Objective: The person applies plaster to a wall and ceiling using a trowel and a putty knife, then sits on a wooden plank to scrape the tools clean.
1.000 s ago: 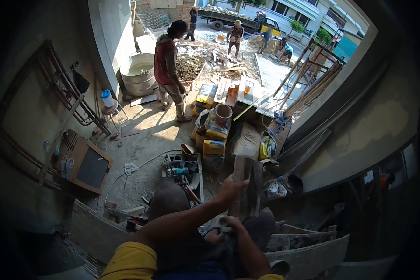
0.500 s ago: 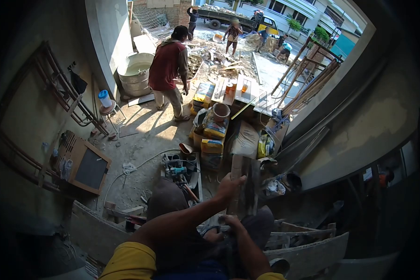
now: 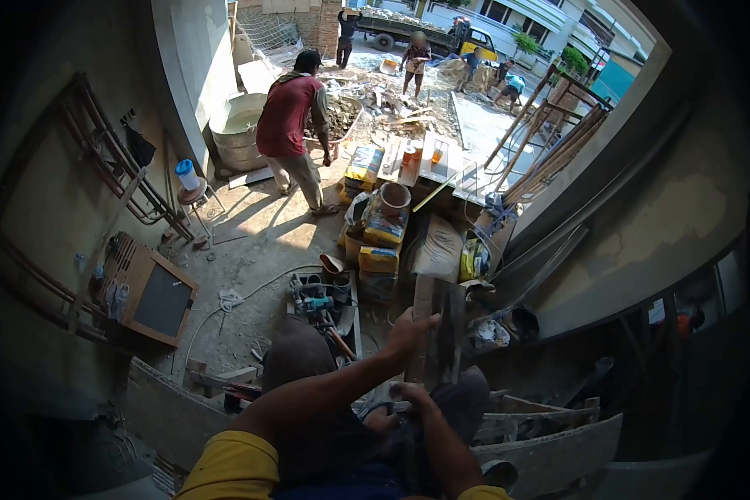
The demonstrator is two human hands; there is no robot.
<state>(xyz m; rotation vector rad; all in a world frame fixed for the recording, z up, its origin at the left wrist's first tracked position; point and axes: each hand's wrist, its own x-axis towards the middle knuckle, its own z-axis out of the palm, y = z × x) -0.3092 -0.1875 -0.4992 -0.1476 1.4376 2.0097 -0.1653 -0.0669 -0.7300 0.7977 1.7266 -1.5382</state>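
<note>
My left hand (image 3: 412, 332) is closed around the left edge of a long board-like piece (image 3: 438, 329), pale on its left face and dark on its right. The piece stands out in front of me, between my knees. Just below, my right hand (image 3: 414, 395) is curled close to the lower end of the piece. Its fingers are partly hidden, and what they hold is too dark to name. Left of the board, a tool box (image 3: 358, 329) holds a teal power tool (image 3: 316, 303) and other tools.
Stacked yellow bags (image 3: 378, 262), a bucket (image 3: 394, 198) and a large sack (image 3: 437, 248) stand ahead. A person in a maroon shirt (image 3: 290, 117) bends over a rubble-filled wheelbarrow (image 3: 342, 125). A metal drum (image 3: 236, 133), a stool (image 3: 193, 194) and a cabinet (image 3: 162, 298) are leftward.
The person in the maroon shirt has leaned forward, reaching down to the wheelbarrow. Both my hands and the board-like piece have stayed almost in place.
</note>
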